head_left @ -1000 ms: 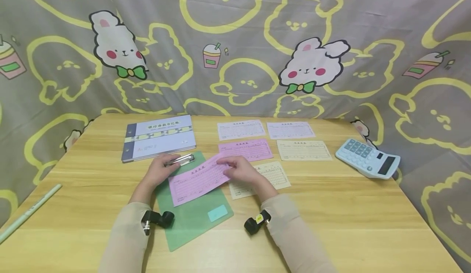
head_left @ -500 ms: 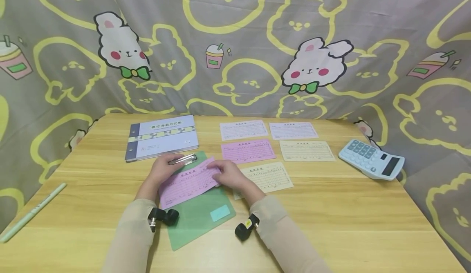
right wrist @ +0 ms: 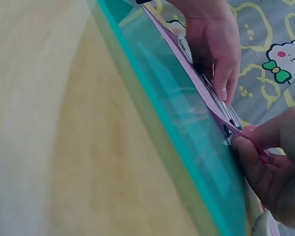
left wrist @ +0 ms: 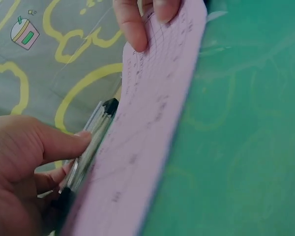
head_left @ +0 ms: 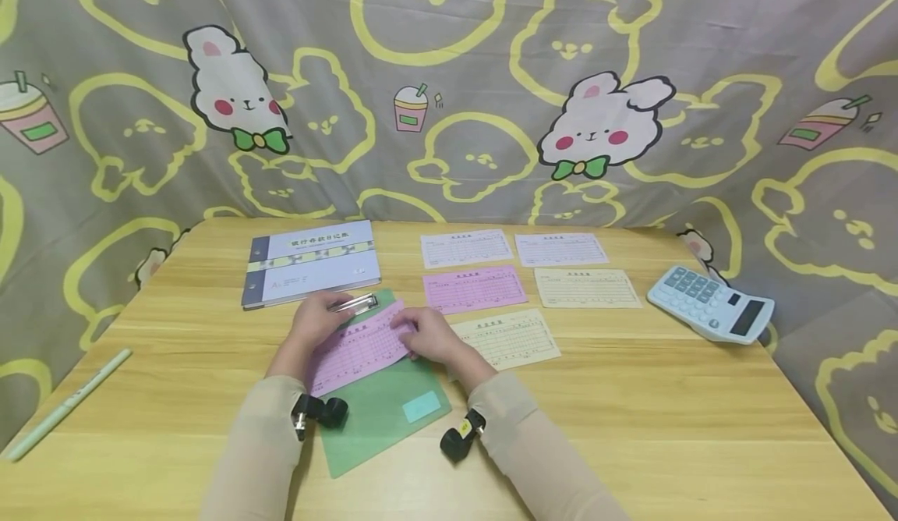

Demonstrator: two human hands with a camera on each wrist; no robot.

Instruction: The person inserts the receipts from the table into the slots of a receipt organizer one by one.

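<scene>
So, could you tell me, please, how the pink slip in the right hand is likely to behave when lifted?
The pink slip is probably floppy, since its edge curves near the right hand in the wrist views. It looks paper-thin, so it should be light for its size. Pushed against the metal clip beside it, it may buckle.

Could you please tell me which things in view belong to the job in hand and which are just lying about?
In use:
pink slip, pinched by the right hand
clipboard
clip, gripped by the left hand

Lying about:
ledger
pen
calculator
five loose slips, though possibly part of the job
</scene>
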